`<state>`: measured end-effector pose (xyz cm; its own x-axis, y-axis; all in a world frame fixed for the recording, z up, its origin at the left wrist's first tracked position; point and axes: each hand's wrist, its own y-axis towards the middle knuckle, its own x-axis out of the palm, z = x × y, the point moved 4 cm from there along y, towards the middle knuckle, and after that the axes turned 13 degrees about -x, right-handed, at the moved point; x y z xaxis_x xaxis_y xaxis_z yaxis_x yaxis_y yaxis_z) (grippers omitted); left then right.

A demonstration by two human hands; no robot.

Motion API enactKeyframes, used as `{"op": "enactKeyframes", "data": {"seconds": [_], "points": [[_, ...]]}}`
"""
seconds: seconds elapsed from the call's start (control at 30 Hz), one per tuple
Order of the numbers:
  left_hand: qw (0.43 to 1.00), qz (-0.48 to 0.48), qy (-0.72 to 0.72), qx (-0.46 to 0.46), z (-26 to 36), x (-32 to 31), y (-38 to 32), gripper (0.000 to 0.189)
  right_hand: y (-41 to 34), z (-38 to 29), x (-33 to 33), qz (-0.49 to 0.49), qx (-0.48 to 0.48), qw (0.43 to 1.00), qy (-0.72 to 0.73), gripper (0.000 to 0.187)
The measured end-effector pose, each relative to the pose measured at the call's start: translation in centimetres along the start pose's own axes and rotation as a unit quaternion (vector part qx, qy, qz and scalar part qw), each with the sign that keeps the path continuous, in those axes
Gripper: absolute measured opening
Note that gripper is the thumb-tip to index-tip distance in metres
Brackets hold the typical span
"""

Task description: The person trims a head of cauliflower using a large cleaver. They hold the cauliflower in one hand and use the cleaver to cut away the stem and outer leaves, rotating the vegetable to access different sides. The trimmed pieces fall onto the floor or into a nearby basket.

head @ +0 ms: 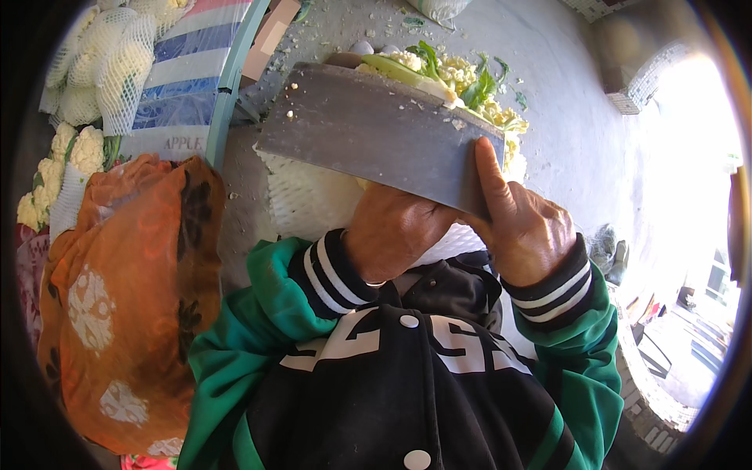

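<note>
A broad grey metal blade, apparently a large cleaver (382,135), lies across the view with a few crumbs on it. My right hand (523,217) grips its right end, the index finger stretched along the flat; no handle shows. My left hand (399,232) is just below the blade, its fingers hidden, so what they hold cannot be told. Beyond the blade's far edge are cauliflower pieces (458,71) with green leaves and pale stalks. White foam netting (311,197) shows under the blade, left of my left hand.
At left, net-wrapped cauliflowers (123,70) lie by a striped sheet (182,70) on a teal-framed stand (232,76). Nearer are more cauliflowers (88,150) and an orange patterned cloth (135,282). Scraps litter the grey floor (364,23). A tiled ledge (652,411) curves at lower right.
</note>
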<state>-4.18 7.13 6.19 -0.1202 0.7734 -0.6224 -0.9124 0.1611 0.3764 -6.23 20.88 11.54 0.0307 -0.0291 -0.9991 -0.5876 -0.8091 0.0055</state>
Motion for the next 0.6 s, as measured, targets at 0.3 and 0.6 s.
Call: {"op": "enactKeyframes", "data": {"seconds": [0.3,0.6], "points": [[1.0,-0.003,0.017,0.017,0.2,-0.1,-0.5,0.033,-1.4,0.4,-1.1,-0.069,0.056,0.995,0.053,0.076],[0.999,0.04,0.022,0.017,0.2,-0.2,-0.3,0.035,-0.6,1.3,-0.6,-0.05,-0.002,0.996,0.068,0.082]]}}
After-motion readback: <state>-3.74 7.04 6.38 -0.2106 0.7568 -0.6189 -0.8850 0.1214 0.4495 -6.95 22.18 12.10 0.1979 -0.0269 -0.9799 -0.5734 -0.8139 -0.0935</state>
